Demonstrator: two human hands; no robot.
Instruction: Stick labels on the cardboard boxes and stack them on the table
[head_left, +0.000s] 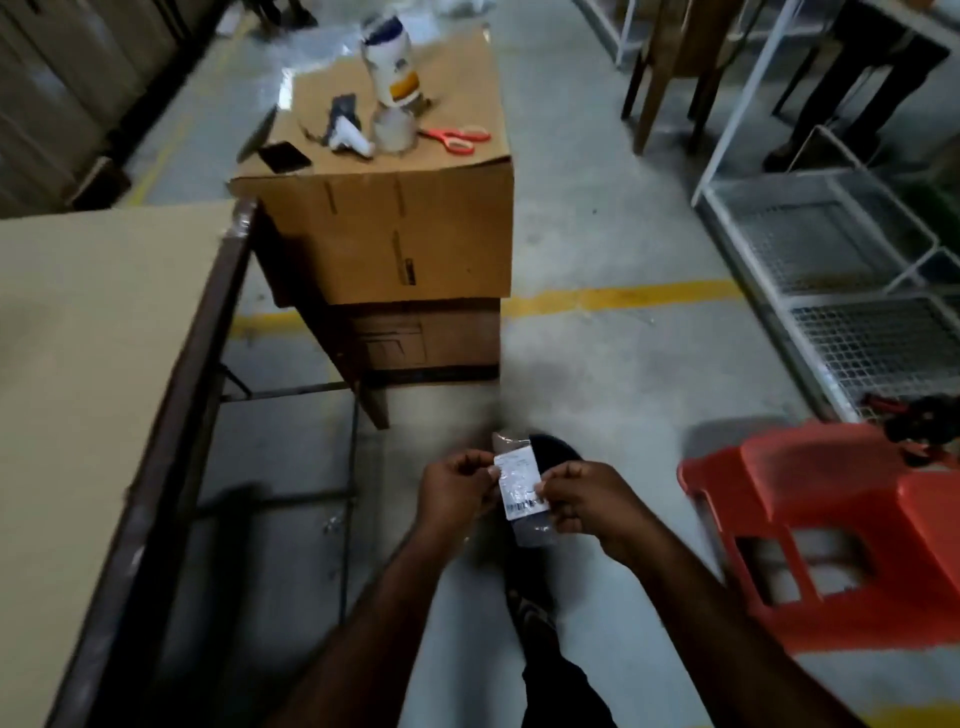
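Note:
A small white label (518, 482) with a barcode, on a clear backing strip, is held low in the middle of the view. My left hand (457, 486) pinches its upper left edge. My right hand (579, 496) pinches its lower right edge. Ahead stands a large cardboard box (395, 234) on top of a darker box (431, 338). The table (93, 364), covered with tan cardboard, runs along the left side.
On the top box lie red scissors (457, 137), a tape roll (395, 130), a white bottle (389, 62), a tape dispenser (345, 127) and a black phone (283, 156). A red plastic stool (831, 530) sits at the right, white wire racks (841, 270) behind it.

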